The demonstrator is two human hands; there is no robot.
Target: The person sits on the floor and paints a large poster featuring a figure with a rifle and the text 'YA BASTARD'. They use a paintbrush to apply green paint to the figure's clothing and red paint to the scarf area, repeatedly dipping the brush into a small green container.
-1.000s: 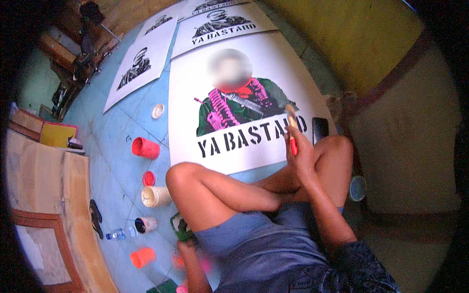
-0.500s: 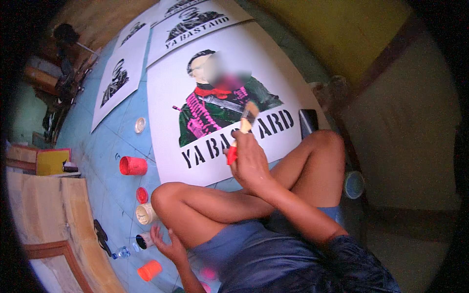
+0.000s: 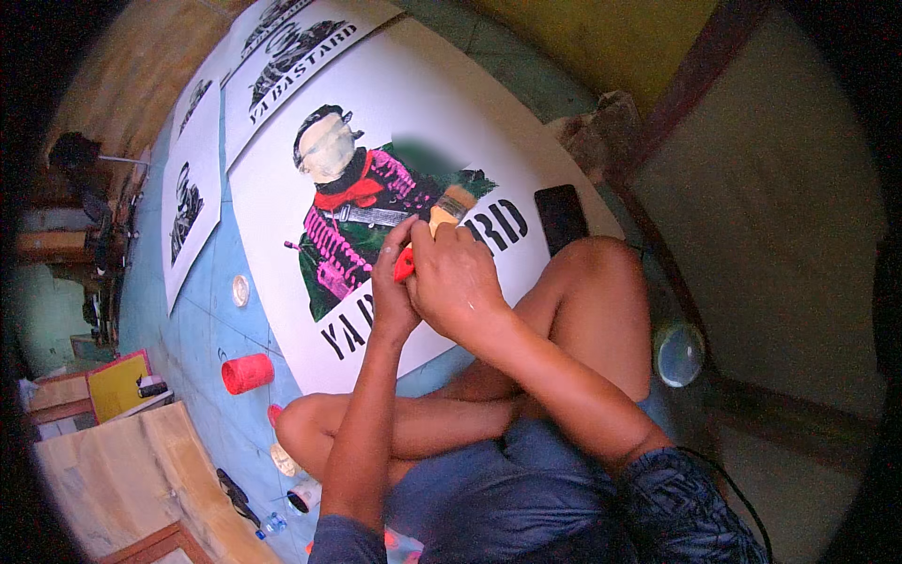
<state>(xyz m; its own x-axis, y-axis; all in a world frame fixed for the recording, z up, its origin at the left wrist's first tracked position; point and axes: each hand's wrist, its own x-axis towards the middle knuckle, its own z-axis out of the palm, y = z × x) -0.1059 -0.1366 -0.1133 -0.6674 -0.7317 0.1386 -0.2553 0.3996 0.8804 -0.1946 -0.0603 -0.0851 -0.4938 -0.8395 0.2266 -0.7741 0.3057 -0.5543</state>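
My right hand [image 3: 458, 282] is closed around a flat paintbrush [image 3: 445, 218] with brown bristles, a pale handle and a red end. The bristles point away from me over the lower right of a painted poster [image 3: 272, 282]. My left hand [image 3: 395, 291] meets the right one, its fingers curled at the brush's red end; the two hands partly hide each other. On the white sheet is a figure [image 3: 348, 211] with a cream face area, red scarf, pink bands and green clothing, above bold black lettering. My hands cover part of that lettering.
A dark phone [image 3: 561, 218] lies on the sheet's right edge. Left of the sheet, a red paint pot [image 3: 247, 374] lies on the blue tiled floor, near a round lid [image 3: 241, 291]. More printed sheets [image 3: 193, 207] lie beyond. A clear round container [image 3: 678, 355] stands by my right knee.
My left hand has come up from beside the paint pots to the brush. The right hand with the brush has shifted slightly left, and the view has turned.
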